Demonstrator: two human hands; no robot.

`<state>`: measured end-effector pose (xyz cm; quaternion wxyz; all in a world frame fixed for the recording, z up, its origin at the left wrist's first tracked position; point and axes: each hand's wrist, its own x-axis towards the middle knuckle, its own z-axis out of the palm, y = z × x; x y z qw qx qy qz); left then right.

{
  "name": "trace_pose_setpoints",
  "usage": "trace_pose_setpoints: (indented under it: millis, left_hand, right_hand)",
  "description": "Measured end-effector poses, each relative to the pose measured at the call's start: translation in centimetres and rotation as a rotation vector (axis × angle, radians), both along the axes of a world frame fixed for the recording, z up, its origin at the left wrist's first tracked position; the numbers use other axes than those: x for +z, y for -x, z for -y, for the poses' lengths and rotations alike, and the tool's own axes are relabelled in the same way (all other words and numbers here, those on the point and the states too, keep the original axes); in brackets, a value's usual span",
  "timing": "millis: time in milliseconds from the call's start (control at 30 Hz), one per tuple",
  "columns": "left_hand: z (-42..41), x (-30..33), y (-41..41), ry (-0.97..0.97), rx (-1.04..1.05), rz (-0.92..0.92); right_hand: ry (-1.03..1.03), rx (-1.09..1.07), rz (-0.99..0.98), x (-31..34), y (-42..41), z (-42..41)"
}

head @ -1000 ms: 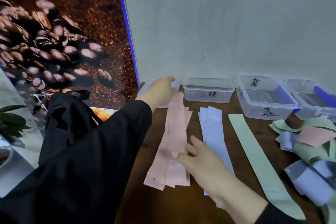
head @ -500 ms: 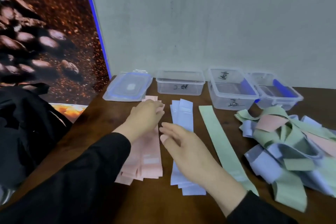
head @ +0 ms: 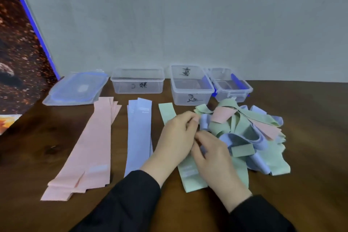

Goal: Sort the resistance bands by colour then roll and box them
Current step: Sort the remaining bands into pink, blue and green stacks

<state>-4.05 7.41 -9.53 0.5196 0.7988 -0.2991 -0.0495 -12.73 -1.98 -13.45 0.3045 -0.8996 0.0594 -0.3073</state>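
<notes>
Both hands meet at the left edge of the tangled heap of bands (head: pixel 244 133). The left hand (head: pixel 177 137) curls its fingers toward the heap; whether they pinch a band cannot be told. The right hand (head: pixel 212 154) likewise; its fingertips are hidden among lilac loops. Left of the heap lie the green strip (head: pixel 167 112), partly covered, the lilac stack (head: pixel 139 133) and the pink stack (head: pixel 90 149).

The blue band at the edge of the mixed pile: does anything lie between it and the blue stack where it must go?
Yes. The green strip lies flat between the mixed pile and the blue stack, and the left hand rests over it. Both are low, so the blue band could likely be lifted across.
</notes>
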Motion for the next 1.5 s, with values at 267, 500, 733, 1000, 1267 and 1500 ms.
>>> trace_pose_setpoints:
  millis: [267,500,733,1000,1267,1500]
  left_hand:
    - [-1.1,-1.0,0.2,0.02,0.026,-0.009]
    - [-1.0,-1.0,0.2,-0.031,0.051,0.021]
    - [-0.8,-1.1,0.0,-0.039,0.106,-0.012]
    - [-0.9,-0.9,-0.1,-0.029,0.116,-0.026]
    - [-1.1,-0.7,-0.2,0.005,0.125,-0.007]
    - [-1.2,-0.1,0.1,0.026,0.079,-0.017]
  right_hand:
    - [-0.084,0.038,0.083,0.4,0.3,0.3]
    - [-0.094,-0.109,0.176,3.6,1.0,3.2]
    - [0.005,-0.302,-0.235,6.0,-3.2,12.8]
    - [0.135,-0.132,-0.802,9.2,-6.0,16.7]
    - [0.187,-0.2,-0.542,8.4,-6.2,16.6]
    - [0.232,-0.175,-0.159,12.2,-5.0,12.7]
